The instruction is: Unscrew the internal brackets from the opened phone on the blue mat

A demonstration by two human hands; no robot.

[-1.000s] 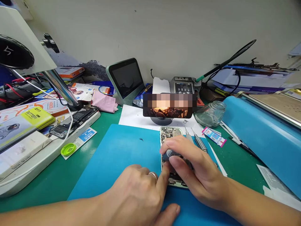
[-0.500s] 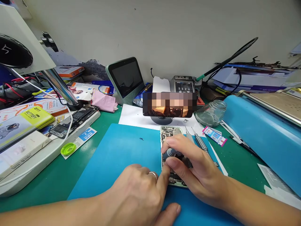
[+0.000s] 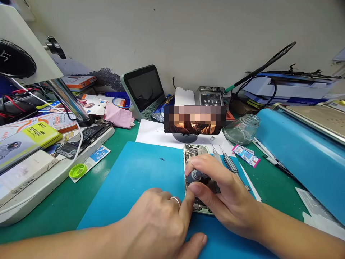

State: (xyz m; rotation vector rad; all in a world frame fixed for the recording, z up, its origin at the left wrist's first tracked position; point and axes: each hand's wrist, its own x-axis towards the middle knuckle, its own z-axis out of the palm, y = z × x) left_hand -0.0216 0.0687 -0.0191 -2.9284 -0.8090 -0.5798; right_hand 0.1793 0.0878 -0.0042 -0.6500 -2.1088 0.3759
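Note:
An opened phone (image 3: 197, 207) with bare inner parts lies on the blue mat (image 3: 129, 169). My right hand (image 3: 226, 190) is over it, thumb and index finger curled around a dark grey rounded tool (image 3: 194, 175) with ribbed paler bands; its working end is hidden. My left hand (image 3: 161, 216) rests on the mat at the phone's left side. Its index finger reaches onto the phone near my right thumb, the thumb is apart and the remaining fingers are folded under. Two precision screwdrivers (image 3: 230, 163) lie right of the phone, partly behind my right hand.
Behind the mat, a phone on a stand (image 3: 194, 122) faces me. A glass jar (image 3: 242, 128) stands to its right. Tweezers (image 3: 272, 158) lie beside the blue padded surface (image 3: 296, 158). A microscope base (image 3: 35, 190) carrying boxes and another opened phone (image 3: 86, 138) borders the left.
Both hands hold nearly the same pose. My right thumb has shifted very slightly to the left beside the grey tool.

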